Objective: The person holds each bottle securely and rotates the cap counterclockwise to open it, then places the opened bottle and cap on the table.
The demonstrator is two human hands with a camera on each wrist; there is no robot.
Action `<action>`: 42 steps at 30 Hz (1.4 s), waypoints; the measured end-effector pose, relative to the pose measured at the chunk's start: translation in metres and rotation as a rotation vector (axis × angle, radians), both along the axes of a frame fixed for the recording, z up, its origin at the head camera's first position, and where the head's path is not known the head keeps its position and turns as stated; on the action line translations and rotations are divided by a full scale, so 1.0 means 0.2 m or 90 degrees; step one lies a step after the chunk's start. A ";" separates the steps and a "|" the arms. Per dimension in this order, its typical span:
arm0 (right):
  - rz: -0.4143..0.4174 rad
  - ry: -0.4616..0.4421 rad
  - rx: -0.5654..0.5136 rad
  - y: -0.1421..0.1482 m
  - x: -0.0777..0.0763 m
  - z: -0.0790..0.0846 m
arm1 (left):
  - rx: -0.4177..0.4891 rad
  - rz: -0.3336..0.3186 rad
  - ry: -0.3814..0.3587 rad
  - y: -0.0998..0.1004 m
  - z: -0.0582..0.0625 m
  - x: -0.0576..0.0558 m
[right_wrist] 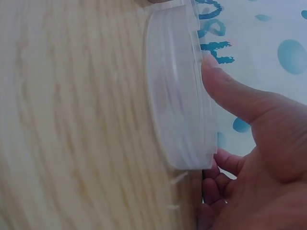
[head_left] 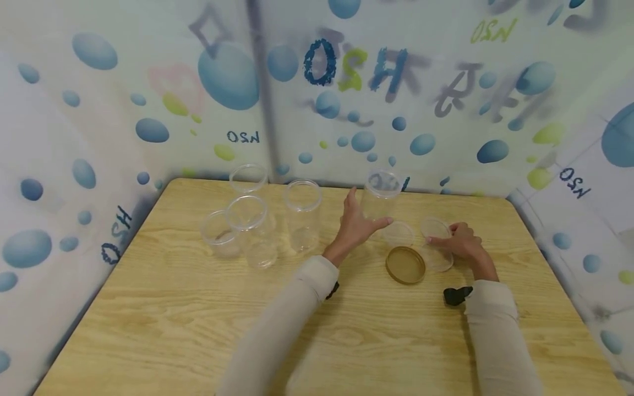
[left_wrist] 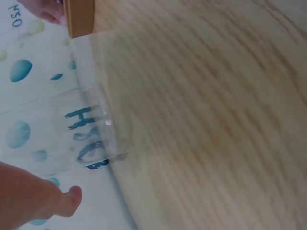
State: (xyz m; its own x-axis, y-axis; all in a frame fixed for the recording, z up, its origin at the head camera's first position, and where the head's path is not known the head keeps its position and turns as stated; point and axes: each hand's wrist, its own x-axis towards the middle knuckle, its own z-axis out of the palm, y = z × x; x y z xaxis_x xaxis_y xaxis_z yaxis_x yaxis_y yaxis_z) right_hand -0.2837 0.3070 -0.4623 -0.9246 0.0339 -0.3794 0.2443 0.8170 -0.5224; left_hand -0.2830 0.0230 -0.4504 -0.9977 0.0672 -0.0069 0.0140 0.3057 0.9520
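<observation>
My left hand (head_left: 355, 223) reaches beside a clear plastic jar (head_left: 380, 199) at the back of the table, thumb and fingers spread. In the left wrist view a gap shows between the thumb (left_wrist: 43, 199) and the jar wall (left_wrist: 43, 129). On the right, my right hand (head_left: 463, 242) holds a clear round lid (head_left: 436, 228) by its edge. The right wrist view shows the thumb on one side of this lid (right_wrist: 180, 91) and fingers at its lower edge. Around the hands lie a gold-coloured lid (head_left: 405, 265) and another clear lid (head_left: 441, 259).
Several open clear jars stand at the left, among them a tall one (head_left: 303, 217), a nearer one (head_left: 250, 234) and a short one (head_left: 220, 236). A patterned wall (head_left: 317, 148) rises directly behind the wooden table (head_left: 198, 319).
</observation>
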 end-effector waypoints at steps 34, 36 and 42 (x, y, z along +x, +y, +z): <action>0.012 -0.017 0.006 -0.02 0.00 0.01 | 0.021 -0.041 0.068 -0.08 -0.01 0.13; 0.014 -0.018 0.001 -0.01 0.01 0.01 | 0.005 -0.044 0.080 -0.10 -0.01 0.15; 0.022 -0.019 -0.021 -0.01 0.02 0.04 | -0.027 -0.057 0.118 -0.16 -0.01 0.23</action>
